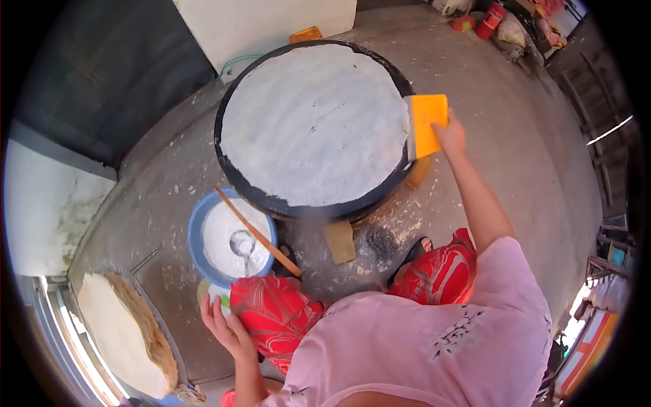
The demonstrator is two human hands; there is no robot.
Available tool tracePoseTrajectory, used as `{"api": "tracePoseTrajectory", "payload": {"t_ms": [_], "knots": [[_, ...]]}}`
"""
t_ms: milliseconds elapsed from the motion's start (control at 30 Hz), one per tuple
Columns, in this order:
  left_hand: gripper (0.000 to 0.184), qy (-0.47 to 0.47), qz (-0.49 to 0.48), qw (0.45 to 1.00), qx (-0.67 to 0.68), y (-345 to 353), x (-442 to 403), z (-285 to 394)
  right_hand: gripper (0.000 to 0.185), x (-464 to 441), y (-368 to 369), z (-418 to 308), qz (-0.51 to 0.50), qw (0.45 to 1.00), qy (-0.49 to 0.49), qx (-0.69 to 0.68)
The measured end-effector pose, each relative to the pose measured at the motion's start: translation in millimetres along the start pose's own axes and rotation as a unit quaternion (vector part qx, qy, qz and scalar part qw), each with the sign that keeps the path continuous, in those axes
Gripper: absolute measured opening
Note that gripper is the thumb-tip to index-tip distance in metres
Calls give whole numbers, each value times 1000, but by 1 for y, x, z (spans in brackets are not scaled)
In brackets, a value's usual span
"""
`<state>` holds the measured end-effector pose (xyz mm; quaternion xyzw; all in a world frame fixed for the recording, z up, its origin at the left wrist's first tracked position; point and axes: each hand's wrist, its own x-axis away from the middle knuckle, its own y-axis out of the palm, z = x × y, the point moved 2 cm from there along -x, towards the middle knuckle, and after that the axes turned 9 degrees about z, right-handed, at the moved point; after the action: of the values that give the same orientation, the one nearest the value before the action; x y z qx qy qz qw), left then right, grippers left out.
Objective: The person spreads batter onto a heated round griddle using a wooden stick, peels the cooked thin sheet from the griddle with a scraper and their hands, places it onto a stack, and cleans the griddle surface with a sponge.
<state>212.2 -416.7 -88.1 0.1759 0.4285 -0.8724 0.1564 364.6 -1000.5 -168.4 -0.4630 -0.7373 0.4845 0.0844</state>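
My right hand (451, 133) grips a yellow scraper (428, 125) with a metal blade. The blade meets the right edge of a large, thin white pancake (315, 129), which covers most of a round black griddle (227, 152). Beside my left knee is my left hand (230, 332), its fingers stretched out and nothing visible in them. Just ahead of that hand stands a blue basin (196, 241) of white batter (218, 230), with a metal ladle (242, 244) in it. A curved wooden stick (254, 230) lies across the basin's rim.
A stack of large thin pancakes (125, 336) lies at the lower left. Bricks (340, 242) and a dark mesh-like clump (381, 242) sit on the floor in front of the griddle. A white panel (264, 27) stands behind it. A red container (489, 20) is at the back right.
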Motion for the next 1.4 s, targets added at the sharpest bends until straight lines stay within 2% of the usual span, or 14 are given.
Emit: {"api": "tracePoseTrajectory", "payload": {"t_ms": [33,167,267,333,433,567,767,900,967,1033,1133,1200,1267,1400], "knots": [[33,2,-2,1000,1,3,1,4,50,-10,5,-5,27,998,20,55],[41,32,-36,998,-43,15,1,6,53,-56,23,-47,3,999,-8,48],[41,17,-51,997,-49,22,-14,9,63,-103,48,-81,-30,984,62,163],[41,22,-49,998,-46,29,-19,9,60,-121,72,-99,-54,987,-60,140],[43,46,-76,995,-47,34,-44,30,58,-154,107,-118,-47,982,-41,178],[44,4,-95,994,-58,44,-62,32,59,-195,146,-150,-29,982,-57,176],[49,-21,-102,991,-80,53,-75,20,58,-218,227,-240,-39,965,-209,156],[48,-91,-69,988,-105,56,-75,26,54,-195,276,-316,-97,935,-340,29],[48,-82,-69,989,-105,54,-77,23,52,-172,298,-356,-86,898,-431,-32],[48,-64,-71,990,-104,54,-77,19,53,-137,306,-397,-142,877,-449,-94],[48,-39,-73,991,-103,50,-72,15,57,-77,331,-450,-170,780,-580,-162],[48,-21,-74,991,-107,48,-67,13,56,-15,315,-475,-287,734,-586,-188],[48,-29,-71,991,-106,46,-68,19,54,45,287,-486,-369,653,-627,-211],[47,-41,-50,994,-92,36,-60,23,45,138,216,-493,-373,524,-729,-233]]}}
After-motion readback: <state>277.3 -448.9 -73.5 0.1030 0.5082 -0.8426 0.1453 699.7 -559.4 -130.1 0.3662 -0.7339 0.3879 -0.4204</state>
